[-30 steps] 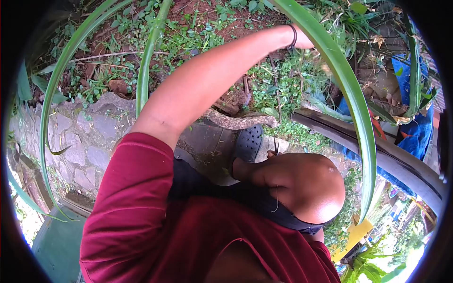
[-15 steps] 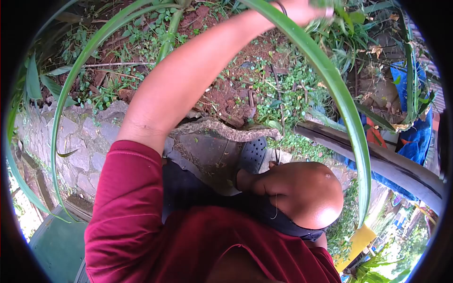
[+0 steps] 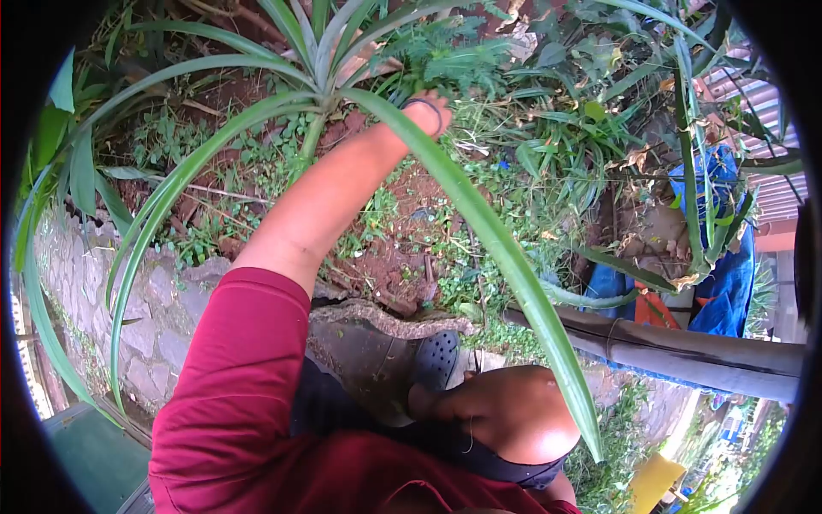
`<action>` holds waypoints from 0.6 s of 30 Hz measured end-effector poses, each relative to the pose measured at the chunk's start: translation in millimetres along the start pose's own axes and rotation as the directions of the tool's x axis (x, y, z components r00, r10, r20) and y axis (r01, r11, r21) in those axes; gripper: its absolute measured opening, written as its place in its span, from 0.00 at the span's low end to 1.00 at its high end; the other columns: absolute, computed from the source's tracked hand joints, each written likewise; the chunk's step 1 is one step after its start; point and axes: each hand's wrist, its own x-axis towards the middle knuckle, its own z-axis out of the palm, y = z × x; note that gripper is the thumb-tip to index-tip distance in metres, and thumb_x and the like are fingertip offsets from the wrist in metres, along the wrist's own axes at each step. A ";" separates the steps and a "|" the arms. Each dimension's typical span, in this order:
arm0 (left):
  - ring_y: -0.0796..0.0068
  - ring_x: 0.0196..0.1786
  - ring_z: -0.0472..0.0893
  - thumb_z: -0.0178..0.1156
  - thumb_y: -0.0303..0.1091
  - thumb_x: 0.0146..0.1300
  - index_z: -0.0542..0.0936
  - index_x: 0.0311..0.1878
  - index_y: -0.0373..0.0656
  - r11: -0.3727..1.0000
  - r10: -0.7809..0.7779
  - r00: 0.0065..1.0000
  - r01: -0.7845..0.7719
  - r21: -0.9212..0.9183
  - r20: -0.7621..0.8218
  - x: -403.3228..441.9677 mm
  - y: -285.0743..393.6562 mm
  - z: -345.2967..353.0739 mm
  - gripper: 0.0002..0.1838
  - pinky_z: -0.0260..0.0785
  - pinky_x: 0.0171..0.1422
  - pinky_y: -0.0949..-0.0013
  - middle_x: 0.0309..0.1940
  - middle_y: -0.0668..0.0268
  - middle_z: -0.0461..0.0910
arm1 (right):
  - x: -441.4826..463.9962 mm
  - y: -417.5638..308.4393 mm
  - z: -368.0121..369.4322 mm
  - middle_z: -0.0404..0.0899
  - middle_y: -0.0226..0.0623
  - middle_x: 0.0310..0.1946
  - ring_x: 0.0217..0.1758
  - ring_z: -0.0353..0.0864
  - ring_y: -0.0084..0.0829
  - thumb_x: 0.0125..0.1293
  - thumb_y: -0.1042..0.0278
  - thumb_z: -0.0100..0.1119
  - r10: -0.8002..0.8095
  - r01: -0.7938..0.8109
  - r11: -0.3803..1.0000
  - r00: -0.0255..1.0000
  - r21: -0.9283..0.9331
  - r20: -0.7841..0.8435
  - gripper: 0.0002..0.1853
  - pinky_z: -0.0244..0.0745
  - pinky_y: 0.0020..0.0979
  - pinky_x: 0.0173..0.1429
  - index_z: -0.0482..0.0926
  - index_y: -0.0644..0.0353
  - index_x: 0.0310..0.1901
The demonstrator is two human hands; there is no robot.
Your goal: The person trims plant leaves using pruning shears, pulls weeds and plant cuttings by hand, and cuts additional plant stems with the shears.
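Note:
My left hand (image 3: 431, 113), with a dark band at the wrist, reaches into low green weeds (image 3: 454, 64) near the base of a long-leaved plant (image 3: 325, 92). Its fingers are bent and partly hidden, and what they hold cannot be made out. One long leaf arches across in front of my wrist. Beside my bent knee (image 3: 535, 415), a little of my right hand (image 3: 470, 374) shows next to the thin dark tips of a pointed tool (image 3: 477, 361). The knee hides the rest of that hand.
A stone-paved strip (image 3: 150, 313) and a rough raised edge (image 3: 385, 319) border the soil. My shoe (image 3: 437, 358) rests below this edge. At the right are a dark pole (image 3: 685, 349) and blue sheeting (image 3: 728, 283). Something yellow (image 3: 655, 481) is lower right.
My left hand has moved from the upper right, where it was blurred with greenery, leftward into the weeds. The view has tilted up, showing more of the long-leaved plant. The right hand remains beside the knee.

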 end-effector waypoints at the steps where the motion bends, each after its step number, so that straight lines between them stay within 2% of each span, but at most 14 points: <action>1: 0.51 0.69 0.68 0.62 0.27 0.53 0.78 0.58 0.44 1.000 0.001 1.000 -0.001 0.003 -0.007 3.8 -5.4 5.9 0.25 0.61 0.70 0.51 0.65 0.57 0.69 | -1.8 1.1 0.5 0.83 0.37 0.36 0.43 0.82 0.41 0.68 0.53 0.52 0.001 -0.001 1.000 1.000 0.002 -0.003 0.12 0.76 0.39 0.47 0.85 0.36 0.46; 3: 0.51 0.69 0.68 0.61 0.26 0.54 0.73 0.63 0.43 0.981 -0.155 0.987 0.159 -0.111 0.046 5.1 -16.3 14.1 0.30 0.65 0.68 0.51 0.66 0.56 0.68 | 2.7 0.0 -1.4 0.83 0.37 0.36 0.43 0.83 0.41 0.68 0.53 0.52 -0.001 0.001 1.000 1.000 0.012 0.002 0.12 0.76 0.39 0.48 0.85 0.36 0.46; 6: 0.52 0.69 0.69 0.60 0.25 0.55 0.69 0.65 0.41 0.974 -0.181 0.975 0.195 -0.114 0.126 -12.6 -20.2 4.9 0.30 0.67 0.66 0.53 0.69 0.54 0.64 | 5.4 3.1 -3.5 0.83 0.37 0.36 0.43 0.83 0.41 0.68 0.53 0.52 -0.006 0.006 0.999 1.000 0.035 0.015 0.12 0.76 0.39 0.48 0.85 0.36 0.46; 7: 0.56 0.65 0.74 0.58 0.25 0.57 0.71 0.64 0.40 0.977 -0.196 0.979 0.200 -0.069 0.063 -8.4 -19.4 12.3 0.28 0.70 0.64 0.54 0.66 0.52 0.69 | 11.4 1.1 -6.6 0.83 0.37 0.36 0.43 0.83 0.41 0.68 0.53 0.52 -0.007 0.006 0.999 1.000 0.042 0.023 0.12 0.76 0.39 0.48 0.85 0.36 0.46; 8: 0.56 0.65 0.74 0.58 0.25 0.57 0.71 0.64 0.40 0.977 -0.200 0.978 0.204 -0.064 0.063 -7.4 -19.9 13.8 0.28 0.70 0.64 0.54 0.66 0.52 0.69 | 7.0 3.6 -4.6 0.83 0.37 0.37 0.43 0.83 0.41 0.68 0.53 0.52 -0.013 0.012 0.999 1.000 0.047 0.024 0.12 0.76 0.38 0.48 0.85 0.36 0.46; 10: 0.58 0.59 0.79 0.57 0.25 0.59 0.74 0.61 0.41 0.982 -0.149 0.983 0.160 -0.100 0.107 -4.3 -13.5 18.2 0.24 0.73 0.60 0.54 0.58 0.51 0.77 | 6.2 3.7 -5.5 0.83 0.37 0.37 0.43 0.83 0.41 0.68 0.54 0.52 -0.015 0.013 0.998 0.999 0.058 0.034 0.12 0.76 0.38 0.48 0.85 0.36 0.46; 11: 0.56 0.55 0.82 0.57 0.28 0.59 0.78 0.55 0.38 0.986 -0.135 0.990 0.137 -0.095 0.029 -7.9 -7.9 20.9 0.19 0.75 0.57 0.53 0.50 0.50 0.82 | 8.6 1.3 -6.3 0.83 0.37 0.37 0.43 0.83 0.41 0.68 0.54 0.52 -0.019 0.016 0.998 0.999 0.061 0.038 0.12 0.76 0.38 0.48 0.85 0.36 0.46; 12: 0.56 0.55 0.82 0.57 0.28 0.59 0.78 0.55 0.38 0.986 -0.138 0.990 0.140 -0.092 0.030 -11.8 -7.8 22.3 0.19 0.75 0.57 0.53 0.50 0.50 0.82 | 2.1 2.4 -2.4 0.83 0.37 0.37 0.44 0.83 0.40 0.68 0.54 0.52 -0.023 0.021 0.998 0.999 0.066 0.040 0.12 0.76 0.38 0.48 0.85 0.36 0.46; 14: 0.53 0.55 0.82 0.58 0.30 0.59 0.80 0.49 0.36 0.900 -0.179 0.978 0.206 -0.385 0.106 -20.5 -4.8 27.2 0.16 0.75 0.56 0.53 0.50 0.47 0.82 | 3.7 1.1 -2.5 0.83 0.37 0.37 0.44 0.83 0.40 0.68 0.54 0.52 -0.029 0.026 0.997 0.998 0.074 0.049 0.12 0.77 0.38 0.49 0.85 0.36 0.46; 16: 0.51 0.54 0.81 0.58 0.34 0.58 0.80 0.48 0.35 0.868 -0.213 0.972 0.235 -0.437 0.100 -18.3 -5.2 48.3 0.16 0.74 0.56 0.53 0.49 0.46 0.81 | -1.3 3.9 1.1 0.84 0.37 0.37 0.44 0.83 0.40 0.68 0.54 0.52 -0.031 0.027 0.996 0.998 0.081 0.058 0.12 0.77 0.38 0.49 0.85 0.36 0.47; 18: 0.51 0.50 0.82 0.58 0.35 0.61 0.80 0.50 0.38 0.744 -0.270 0.963 0.213 -0.633 0.006 -13.5 0.6 71.0 0.16 0.74 0.55 0.56 0.47 0.48 0.82 | -3.9 7.1 3.9 0.84 0.37 0.37 0.44 0.83 0.40 0.68 0.54 0.52 -0.035 0.029 0.995 0.997 0.091 0.071 0.12 0.77 0.37 0.49 0.85 0.36 0.47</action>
